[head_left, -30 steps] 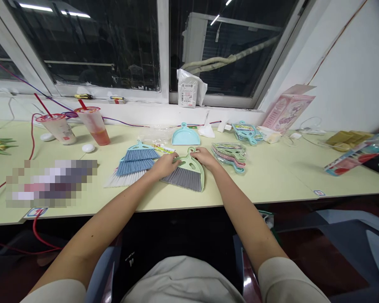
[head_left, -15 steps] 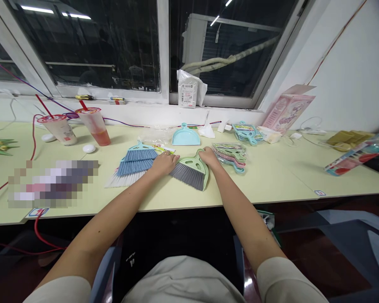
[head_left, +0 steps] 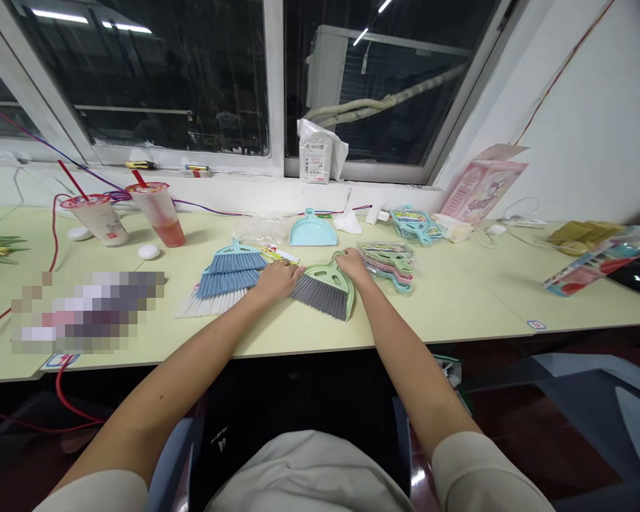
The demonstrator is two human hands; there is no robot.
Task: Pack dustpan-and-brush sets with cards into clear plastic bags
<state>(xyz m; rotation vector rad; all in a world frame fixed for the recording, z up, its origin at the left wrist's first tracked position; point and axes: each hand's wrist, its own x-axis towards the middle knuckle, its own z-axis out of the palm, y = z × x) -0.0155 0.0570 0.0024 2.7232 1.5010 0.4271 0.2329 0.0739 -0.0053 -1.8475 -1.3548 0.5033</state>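
A light green hand broom (head_left: 323, 297) with dark grey bristles lies over the table's front part, its bristles toward me. A green edge along its right side looks like a dustpan under it. My right hand (head_left: 352, 263) is closed round the handle at the top. My left hand (head_left: 279, 279) is closed at the left end of the same broom, fingertips on its edge; the thumb is hidden. Just left of that hand lies a stack of hand brooms (head_left: 229, 274) with blue and white bristles. A light blue dustpan (head_left: 313, 232) lies behind both hands.
Wrapped green, pink and blue pieces (head_left: 388, 264) lie right of my right hand, with wrapped blue pieces (head_left: 416, 225) behind them. Two drink cups (head_left: 157, 217) stand at the back left. A pink box (head_left: 483, 186) is at the back right. Clear plastic wrap (head_left: 256, 227) lies behind the brooms.
The green broom's bristle end has shifted very slightly, and my left fingertips with it. Both hands keep nearly the same places; the whole view has moved a little.
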